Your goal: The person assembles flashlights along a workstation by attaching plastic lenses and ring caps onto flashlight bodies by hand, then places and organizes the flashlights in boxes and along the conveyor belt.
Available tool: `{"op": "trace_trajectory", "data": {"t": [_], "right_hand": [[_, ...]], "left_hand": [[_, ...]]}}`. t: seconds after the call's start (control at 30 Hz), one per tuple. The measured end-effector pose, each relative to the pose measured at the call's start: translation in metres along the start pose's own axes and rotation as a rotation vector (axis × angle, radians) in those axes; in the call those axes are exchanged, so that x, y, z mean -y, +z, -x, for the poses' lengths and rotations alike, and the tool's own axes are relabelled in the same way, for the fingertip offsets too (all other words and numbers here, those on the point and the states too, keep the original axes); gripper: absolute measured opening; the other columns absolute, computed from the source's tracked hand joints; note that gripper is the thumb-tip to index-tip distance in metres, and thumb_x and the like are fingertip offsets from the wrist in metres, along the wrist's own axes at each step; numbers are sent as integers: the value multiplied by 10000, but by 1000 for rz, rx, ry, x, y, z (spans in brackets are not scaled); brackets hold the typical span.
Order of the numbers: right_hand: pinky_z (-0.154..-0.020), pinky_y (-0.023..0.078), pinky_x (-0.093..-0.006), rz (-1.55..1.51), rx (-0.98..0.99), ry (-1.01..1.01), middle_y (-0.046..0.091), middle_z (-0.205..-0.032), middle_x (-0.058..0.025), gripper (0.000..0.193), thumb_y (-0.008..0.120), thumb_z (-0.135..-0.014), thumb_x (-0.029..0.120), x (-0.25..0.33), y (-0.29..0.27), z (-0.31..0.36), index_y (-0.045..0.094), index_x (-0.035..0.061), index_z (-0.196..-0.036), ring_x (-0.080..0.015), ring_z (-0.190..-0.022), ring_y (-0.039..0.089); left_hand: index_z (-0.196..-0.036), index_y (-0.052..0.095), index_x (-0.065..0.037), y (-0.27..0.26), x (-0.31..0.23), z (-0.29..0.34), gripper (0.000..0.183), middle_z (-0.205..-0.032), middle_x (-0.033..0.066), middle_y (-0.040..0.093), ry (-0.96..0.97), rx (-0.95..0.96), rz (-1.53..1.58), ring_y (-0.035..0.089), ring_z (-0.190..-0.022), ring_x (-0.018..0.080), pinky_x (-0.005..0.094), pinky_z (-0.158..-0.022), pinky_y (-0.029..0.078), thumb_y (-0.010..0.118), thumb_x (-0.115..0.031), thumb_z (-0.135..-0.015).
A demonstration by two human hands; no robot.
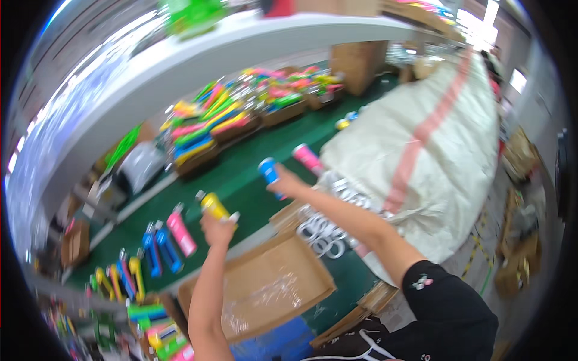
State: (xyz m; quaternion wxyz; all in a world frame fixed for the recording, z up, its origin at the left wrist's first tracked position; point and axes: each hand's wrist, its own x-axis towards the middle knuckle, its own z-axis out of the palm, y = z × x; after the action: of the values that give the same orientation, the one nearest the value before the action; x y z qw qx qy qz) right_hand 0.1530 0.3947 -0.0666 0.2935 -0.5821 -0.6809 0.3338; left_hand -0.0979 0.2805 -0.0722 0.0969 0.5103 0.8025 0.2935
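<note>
My left hand (218, 230) is wrapped round a yellow tube-shaped piece (214, 206) with a clear or metallic tip. Farther right, my right hand (289, 183) grips a blue cylindrical piece (268, 170). Just beyond it a pink cylinder (308, 158) lies on the green work surface (241, 188). To the left, a pink piece (180, 231) and blue pieces (168, 249) lie in a row with several more coloured ones. White rings (325, 231) are heaped below my right forearm. Blur hides the exact kind of the coloured pieces.
A shallow cardboard tray (268, 249) with clear plastic bits sits between my arms. Boxes of coloured pieces (211, 120) line the far side under a pale shelf (126, 75). A large white woven sack (373, 144) covers the right; a box of coloured pieces (165, 337) stands lower left.
</note>
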Motion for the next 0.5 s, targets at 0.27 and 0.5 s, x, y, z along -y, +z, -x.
{"op": "trace_trajectory", "data": {"t": [0.27, 0.5], "right_hand": [[-1011, 413, -485, 346, -375, -215, 478, -1290, -250, 591, 621, -802, 101, 19, -30, 42, 436, 18, -1357, -430, -1165, 513], [-824, 534, -326, -553, 203, -81, 573, -1251, -153, 500, 553, -987, 340, 121, -62, 140, 488, 12, -1359, -214, -965, 647]], "left_hand": [[-1516, 144, -113, 12, 0, -17, 965, -1129, 259, 570, 1, 186, -43, 588, -1041, 437, 495, -970, 466, 716, -187, -742], [-1404, 319, -134, -132, -107, 103, 640, -951, 100, 562, 103, 629, 878, 641, -829, 183, 291, -621, 569, 619, -73, -842]]}}
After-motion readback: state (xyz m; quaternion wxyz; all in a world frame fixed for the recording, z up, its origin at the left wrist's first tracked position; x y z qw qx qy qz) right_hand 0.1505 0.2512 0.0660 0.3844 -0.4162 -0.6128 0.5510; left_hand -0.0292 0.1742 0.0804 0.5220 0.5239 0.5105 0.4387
